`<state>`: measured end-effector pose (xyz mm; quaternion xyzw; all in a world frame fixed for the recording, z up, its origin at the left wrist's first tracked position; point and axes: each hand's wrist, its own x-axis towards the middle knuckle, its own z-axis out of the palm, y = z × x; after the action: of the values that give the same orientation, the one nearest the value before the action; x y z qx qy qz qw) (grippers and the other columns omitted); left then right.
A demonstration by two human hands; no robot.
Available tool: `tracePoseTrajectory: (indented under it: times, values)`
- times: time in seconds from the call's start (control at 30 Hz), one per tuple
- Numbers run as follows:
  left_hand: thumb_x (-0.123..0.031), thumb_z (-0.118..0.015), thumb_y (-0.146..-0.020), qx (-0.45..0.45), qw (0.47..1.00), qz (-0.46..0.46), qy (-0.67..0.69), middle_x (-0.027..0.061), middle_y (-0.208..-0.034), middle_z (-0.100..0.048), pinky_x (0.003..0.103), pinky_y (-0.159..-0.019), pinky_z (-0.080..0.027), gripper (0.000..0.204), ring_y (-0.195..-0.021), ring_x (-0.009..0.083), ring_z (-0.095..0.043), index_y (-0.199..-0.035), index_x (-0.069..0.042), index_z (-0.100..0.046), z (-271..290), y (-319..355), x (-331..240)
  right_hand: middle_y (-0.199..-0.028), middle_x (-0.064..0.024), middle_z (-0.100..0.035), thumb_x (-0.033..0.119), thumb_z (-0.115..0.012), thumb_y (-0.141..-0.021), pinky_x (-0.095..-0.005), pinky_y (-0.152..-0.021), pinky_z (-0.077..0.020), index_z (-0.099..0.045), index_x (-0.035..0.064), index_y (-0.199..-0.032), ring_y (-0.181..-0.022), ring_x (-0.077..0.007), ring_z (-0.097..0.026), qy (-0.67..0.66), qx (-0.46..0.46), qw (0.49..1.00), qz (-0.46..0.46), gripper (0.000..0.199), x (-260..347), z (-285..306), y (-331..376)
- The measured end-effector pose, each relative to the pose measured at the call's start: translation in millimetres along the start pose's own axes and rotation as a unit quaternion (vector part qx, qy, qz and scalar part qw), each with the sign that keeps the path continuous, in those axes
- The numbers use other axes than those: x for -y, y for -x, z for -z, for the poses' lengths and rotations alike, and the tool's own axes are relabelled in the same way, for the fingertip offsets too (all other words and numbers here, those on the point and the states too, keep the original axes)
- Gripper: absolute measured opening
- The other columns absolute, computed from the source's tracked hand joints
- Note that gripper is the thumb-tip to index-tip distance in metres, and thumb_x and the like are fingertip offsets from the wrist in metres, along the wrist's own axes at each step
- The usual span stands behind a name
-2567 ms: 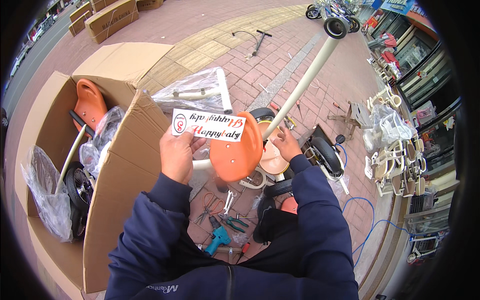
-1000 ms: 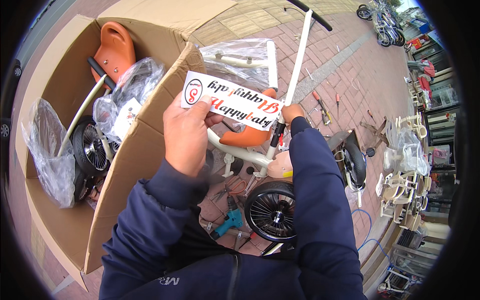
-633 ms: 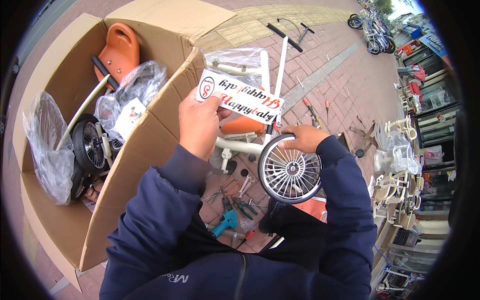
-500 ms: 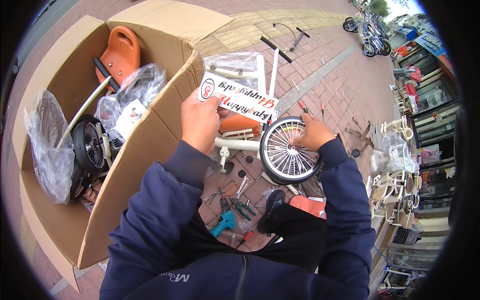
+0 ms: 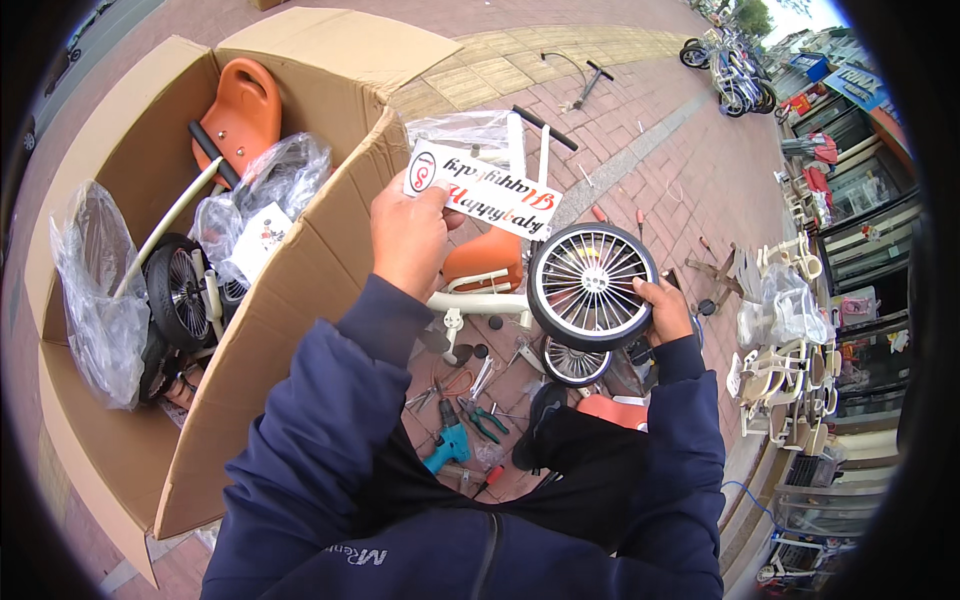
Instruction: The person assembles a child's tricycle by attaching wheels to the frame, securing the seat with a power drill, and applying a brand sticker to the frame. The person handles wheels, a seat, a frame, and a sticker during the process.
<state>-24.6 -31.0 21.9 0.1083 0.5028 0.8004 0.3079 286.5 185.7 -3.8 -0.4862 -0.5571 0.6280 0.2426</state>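
Observation:
Between the thumb and fingers of my left hand (image 5: 408, 238) is a white printed sticker sheet (image 5: 490, 197) with black and red lettering, held up at a slant. My right hand (image 5: 666, 312) grips the right edge of a spoked wheel (image 5: 594, 282), its thumb on the rim. That wheel has a black tyre and a pale rim. Partly covered below it is a second spoked wheel (image 5: 574, 364). Behind the sheet and wheel lie a cream tube frame (image 5: 480, 301) and an orange seat (image 5: 487, 258), both partly hidden.
An open cardboard box (image 5: 270, 340) at left holds another orange seat (image 5: 240, 118), a wheel and plastic wrapping. A teal power drill (image 5: 450, 445) and green-handled pliers (image 5: 487, 420) lie near my feet. Cream parts (image 5: 790, 370) are piled at right; a floor pump (image 5: 590, 85) is farther off.
My right hand has moved down and right, from the wheel's upper part to its right edge. The wheel has come up slightly, uncovering the second wheel. The sticker sheet has shifted slightly right.

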Motion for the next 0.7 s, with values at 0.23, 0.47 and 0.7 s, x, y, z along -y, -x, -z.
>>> tracePoseTrajectory:
  times: [0.23,0.47,0.7]
  values:
    - [-0.005,-0.053,-0.097,0.008,0.999,0.031,-0.002,0.0086,-0.1,-0.069,0.027,-0.07,-0.056,0.018,-0.083,0.0138,-0.067,-0.112,0.002,-0.061,0,3,2,-0.094,-0.0076,-0.069,0.014,-0.069,-0.087,-0.0269,-0.074,-0.0519,-0.064,-0.0057,-0.108,-0.079,-0.0148,-0.065,0.04,0.001,0.999,0.029,0.029,0,59,33]
    - [-0.002,-0.054,-0.094,0.042,0.997,0.052,-0.042,0.0105,-0.095,-0.07,0.026,-0.065,-0.055,0.018,-0.075,0.0133,-0.066,-0.107,0.005,-0.063,-5,13,11,-0.094,-0.0111,-0.07,0.024,-0.071,-0.088,-0.0315,-0.08,-0.053,-0.064,-0.0091,-0.112,-0.082,-0.0217,-0.068,0.098,-0.11,0.989,-0.018,0.041,-23,97,41]
    - [-0.007,-0.056,-0.097,0.136,0.973,0.151,-0.113,0.0092,-0.1,-0.071,0.026,-0.071,-0.057,0.021,-0.084,0.0146,-0.069,-0.115,0.003,-0.063,-19,37,38,-0.117,-0.0199,-0.065,0.018,-0.077,-0.083,-0.0371,-0.089,-0.0527,-0.059,-0.0054,-0.128,-0.103,-0.0284,-0.066,0.245,-0.09,0.912,0.315,0.054,10,-31,106]
